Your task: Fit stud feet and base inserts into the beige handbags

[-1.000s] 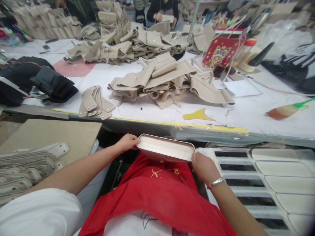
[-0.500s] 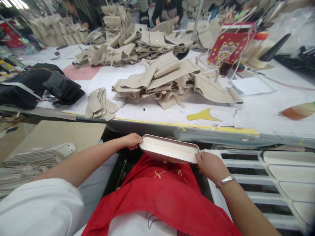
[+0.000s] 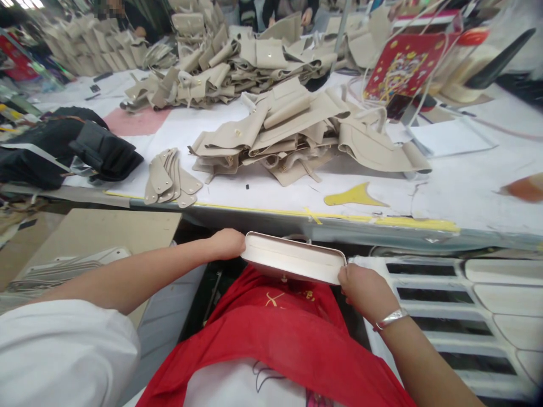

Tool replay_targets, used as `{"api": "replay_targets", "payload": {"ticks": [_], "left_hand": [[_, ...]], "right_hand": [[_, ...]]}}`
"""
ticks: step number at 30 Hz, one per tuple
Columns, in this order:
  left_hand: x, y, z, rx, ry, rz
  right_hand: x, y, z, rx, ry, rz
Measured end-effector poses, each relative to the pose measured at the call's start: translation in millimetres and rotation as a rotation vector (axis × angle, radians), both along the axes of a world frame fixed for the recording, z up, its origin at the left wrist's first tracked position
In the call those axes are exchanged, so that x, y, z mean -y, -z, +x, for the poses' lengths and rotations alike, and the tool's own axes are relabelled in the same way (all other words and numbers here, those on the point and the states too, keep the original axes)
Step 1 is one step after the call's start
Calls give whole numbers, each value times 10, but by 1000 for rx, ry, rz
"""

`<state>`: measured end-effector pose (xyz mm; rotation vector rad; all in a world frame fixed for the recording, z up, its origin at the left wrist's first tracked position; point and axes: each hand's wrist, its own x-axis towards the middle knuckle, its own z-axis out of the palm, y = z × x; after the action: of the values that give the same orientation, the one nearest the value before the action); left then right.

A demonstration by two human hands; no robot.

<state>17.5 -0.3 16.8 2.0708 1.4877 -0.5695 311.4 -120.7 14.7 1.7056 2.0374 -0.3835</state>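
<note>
In front of the red apron (image 3: 271,333), a boxy handbag (image 3: 292,257) with a pale inner side and a thin dark rim is stretched between my two hands. My left hand (image 3: 229,243) is closed on its left end. At the right end my right hand (image 3: 360,288) grips the corner, thumb near the rim; a silver bracelet is on that wrist. What looks like a strap or handle shows behind the far rim, and a small stud sits on the near side. The bag's underside is hidden.
Beige bag pieces (image 3: 292,135) lie heaped on the white table (image 3: 254,195), near strap tabs (image 3: 169,178) and a yellow scrap (image 3: 354,195). Flat pieces (image 3: 63,271) are stacked at left. A white slatted rack (image 3: 449,316) holds panels at right. Other people work beyond.
The view has shifted slightly. Both hands keep their hold on the handbag, and the left fingers look more curled in around its end.
</note>
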Motion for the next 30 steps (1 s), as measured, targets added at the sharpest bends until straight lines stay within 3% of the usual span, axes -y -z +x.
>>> {"api": "replay_targets", "payload": {"ticks": [4,8,14,21,25,30], "left_hand": [[74,31,25,-38,32,53],[118,69,-9,19,-45,63],[80,155,-253,367,-255,-197],[275,484,-407,818,-495,-343],[271,585,-387,890,-581,-347],[164,536,-431,874,-592,-413]], "right_hand": [[18,-7,-21,-23,14,5],[54,-31,-48,-23,4,11],[102,73,21,-69,16,53],[98,112,78,-84,-19,57],[69,180,100,-118,23,47],[26,255,113,-211,170,5]]}}
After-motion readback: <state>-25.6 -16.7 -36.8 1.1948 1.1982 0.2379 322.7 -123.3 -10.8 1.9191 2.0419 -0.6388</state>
